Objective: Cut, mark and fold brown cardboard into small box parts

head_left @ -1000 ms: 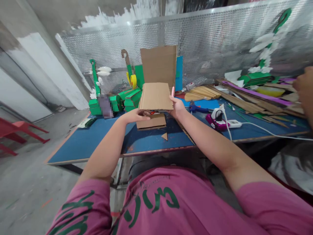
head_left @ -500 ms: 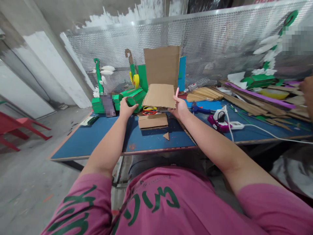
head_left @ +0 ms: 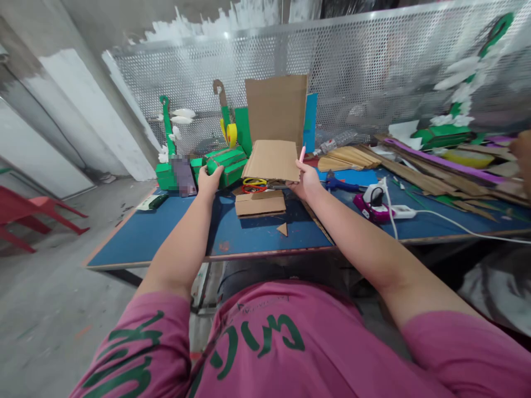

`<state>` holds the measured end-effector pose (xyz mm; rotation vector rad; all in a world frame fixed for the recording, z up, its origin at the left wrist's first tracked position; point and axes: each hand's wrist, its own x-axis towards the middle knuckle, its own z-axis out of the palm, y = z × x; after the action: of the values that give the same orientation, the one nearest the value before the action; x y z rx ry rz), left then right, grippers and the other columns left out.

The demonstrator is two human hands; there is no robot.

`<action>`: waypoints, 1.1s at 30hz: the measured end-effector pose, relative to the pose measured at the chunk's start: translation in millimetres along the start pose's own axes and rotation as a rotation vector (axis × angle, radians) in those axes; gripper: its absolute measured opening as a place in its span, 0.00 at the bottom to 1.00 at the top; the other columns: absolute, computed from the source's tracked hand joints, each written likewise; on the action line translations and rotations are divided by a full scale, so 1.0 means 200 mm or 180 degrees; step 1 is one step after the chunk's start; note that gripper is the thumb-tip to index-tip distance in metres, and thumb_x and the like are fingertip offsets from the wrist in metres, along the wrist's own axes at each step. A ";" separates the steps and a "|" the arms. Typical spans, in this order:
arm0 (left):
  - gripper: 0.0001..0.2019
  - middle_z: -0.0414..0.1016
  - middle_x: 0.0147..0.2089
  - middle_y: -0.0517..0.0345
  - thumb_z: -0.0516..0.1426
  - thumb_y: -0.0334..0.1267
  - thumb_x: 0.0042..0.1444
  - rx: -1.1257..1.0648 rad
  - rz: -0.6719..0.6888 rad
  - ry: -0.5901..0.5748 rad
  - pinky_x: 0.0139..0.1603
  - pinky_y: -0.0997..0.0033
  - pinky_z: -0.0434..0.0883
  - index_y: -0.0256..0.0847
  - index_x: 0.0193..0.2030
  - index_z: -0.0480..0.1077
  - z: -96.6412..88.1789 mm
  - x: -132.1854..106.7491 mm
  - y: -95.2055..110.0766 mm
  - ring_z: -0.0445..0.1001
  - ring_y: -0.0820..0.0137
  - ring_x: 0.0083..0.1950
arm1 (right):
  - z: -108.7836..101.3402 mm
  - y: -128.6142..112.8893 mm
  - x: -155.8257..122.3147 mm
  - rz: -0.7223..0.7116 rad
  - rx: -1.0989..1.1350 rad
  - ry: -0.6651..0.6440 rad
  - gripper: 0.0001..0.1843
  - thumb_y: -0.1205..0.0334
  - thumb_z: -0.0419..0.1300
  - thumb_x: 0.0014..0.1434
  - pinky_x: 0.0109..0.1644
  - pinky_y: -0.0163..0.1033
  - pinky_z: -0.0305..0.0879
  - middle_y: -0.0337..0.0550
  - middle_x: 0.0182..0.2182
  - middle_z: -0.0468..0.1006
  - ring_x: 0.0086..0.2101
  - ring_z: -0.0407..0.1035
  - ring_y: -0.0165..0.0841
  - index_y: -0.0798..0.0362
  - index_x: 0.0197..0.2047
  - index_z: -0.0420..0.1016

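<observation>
My left hand [head_left: 210,179] is closed on the near left end of a green cardboard box [head_left: 228,165] with brown edges. The fingers on its far side are partly hidden. A brown cardboard sheet [head_left: 271,159] is gripped at its right edge by my right hand [head_left: 307,181]. A slim pink tool [head_left: 302,153], its kind unclear, sticks up from the same hand. Below the sheet are yellow and orange loops [head_left: 254,187], perhaps scissor handles, and a folded cardboard piece [head_left: 260,204]. A small cardboard triangle [head_left: 282,229] lies nearer me on the blue table [head_left: 182,235].
A tall cardboard panel [head_left: 276,110] stands behind the sheet. To the left are a dark phone-like slab [head_left: 182,176] and a green stand with white petals [head_left: 167,130]. On the right lie a blue-handled tool [head_left: 344,183], a purple power strip [head_left: 371,209] with cable, and cardboard strips.
My left hand has shifted slightly left and turned the green box, so its open end no longer faces me. The right hand keeps the sheet and pink tool nearly still.
</observation>
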<state>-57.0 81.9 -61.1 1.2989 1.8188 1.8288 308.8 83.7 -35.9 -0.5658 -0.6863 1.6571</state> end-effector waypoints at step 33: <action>0.49 0.72 0.68 0.37 0.76 0.63 0.47 0.1740 0.1095 -0.0401 0.73 0.43 0.70 0.44 0.71 0.67 -0.06 -0.12 0.10 0.73 0.41 0.71 | 0.02 0.00 -0.02 0.0048 -0.0023 -0.0008 0.05 0.60 0.65 0.68 0.25 0.33 0.54 0.37 0.29 0.78 0.26 0.67 0.32 0.48 0.47 0.78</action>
<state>-43.8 54.0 -49.9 1.9725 2.2222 1.3811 307.6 79.1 -33.1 -0.5755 -0.6915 1.6703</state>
